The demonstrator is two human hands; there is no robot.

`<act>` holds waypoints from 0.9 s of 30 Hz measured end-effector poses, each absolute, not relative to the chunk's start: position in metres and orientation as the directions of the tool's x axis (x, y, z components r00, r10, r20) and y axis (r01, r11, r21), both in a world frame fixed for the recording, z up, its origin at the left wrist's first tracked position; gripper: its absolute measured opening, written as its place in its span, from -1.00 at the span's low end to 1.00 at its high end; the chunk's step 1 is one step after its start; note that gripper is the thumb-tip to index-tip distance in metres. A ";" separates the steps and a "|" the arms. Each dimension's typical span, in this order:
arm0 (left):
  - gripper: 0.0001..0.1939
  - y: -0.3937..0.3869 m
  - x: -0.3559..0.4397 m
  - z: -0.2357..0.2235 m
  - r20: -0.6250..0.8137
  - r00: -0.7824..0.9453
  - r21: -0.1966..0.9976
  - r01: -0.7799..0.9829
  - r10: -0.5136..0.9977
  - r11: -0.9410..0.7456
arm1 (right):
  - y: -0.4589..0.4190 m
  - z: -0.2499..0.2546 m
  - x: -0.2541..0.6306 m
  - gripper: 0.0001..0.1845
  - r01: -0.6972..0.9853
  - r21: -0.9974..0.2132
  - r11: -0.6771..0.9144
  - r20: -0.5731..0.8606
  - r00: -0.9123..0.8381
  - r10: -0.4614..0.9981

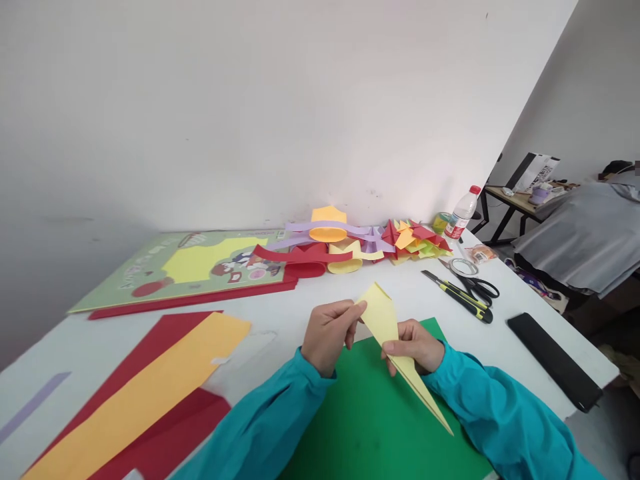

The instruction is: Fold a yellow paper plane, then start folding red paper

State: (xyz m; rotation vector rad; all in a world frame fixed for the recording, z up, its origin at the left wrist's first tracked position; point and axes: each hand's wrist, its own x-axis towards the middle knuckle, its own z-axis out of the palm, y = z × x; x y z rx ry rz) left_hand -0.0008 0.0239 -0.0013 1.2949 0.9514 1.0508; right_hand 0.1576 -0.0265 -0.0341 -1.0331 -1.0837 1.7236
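Note:
A pale yellow sheet of paper [384,319], folded into a long pointed shape, is held between both hands above a green sheet [370,413]. My left hand [327,333] pinches its upper left edge with thumb and fingers. Lower down, the fingers of my right hand [414,345] are closed around the paper's middle; the narrow tip points down to the right. Both arms wear teal sleeves.
Orange paper [145,393] on red sheets [165,427] lies at the left. A picture book [190,267] and a heap of folded paper shapes [360,243] sit by the wall. Scissors [475,283], a utility knife [457,297], a tape roll [463,267], a bottle [463,213] and a black case [553,360] are at the right.

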 end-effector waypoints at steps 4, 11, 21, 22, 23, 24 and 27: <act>-0.62 0.023 0.005 -0.008 -0.050 0.232 0.993 -0.095 0.971 0.073 | -0.021 -0.042 0.160 -0.57 -0.255 -0.952 -0.167 -0.143 -0.112 0.983; -0.59 -0.005 0.027 -0.033 -0.076 0.505 0.991 0.137 0.860 0.007 | -0.015 -0.056 0.160 -0.68 -0.288 -0.957 0.014 -0.045 0.197 0.979; -0.64 -0.012 0.027 -0.036 0.061 0.580 0.991 0.061 0.812 -0.118 | -0.020 -0.040 0.155 -0.62 -0.390 -0.911 -0.130 -0.171 0.072 0.983; -0.64 -0.011 0.027 -0.037 0.071 0.576 0.991 0.054 0.814 -0.124 | -0.020 -0.039 0.155 -0.63 -0.383 -0.909 -0.164 -0.184 0.016 0.983; -0.64 -0.011 0.028 -0.038 0.077 0.573 0.990 0.054 0.816 -0.131 | -0.020 -0.038 0.156 -0.66 -0.372 -0.909 -0.189 -0.193 -0.028 0.981; -0.64 -0.011 0.028 -0.039 0.079 0.573 0.989 0.058 0.815 -0.136 | -0.020 -0.038 0.157 -0.68 -0.359 -0.912 -0.200 -0.195 -0.051 0.979; -0.64 -0.012 0.028 -0.040 0.062 0.578 0.990 0.071 0.814 -0.126 | -0.021 -0.038 0.159 -0.73 -0.337 -0.925 -0.175 -0.172 -0.041 0.984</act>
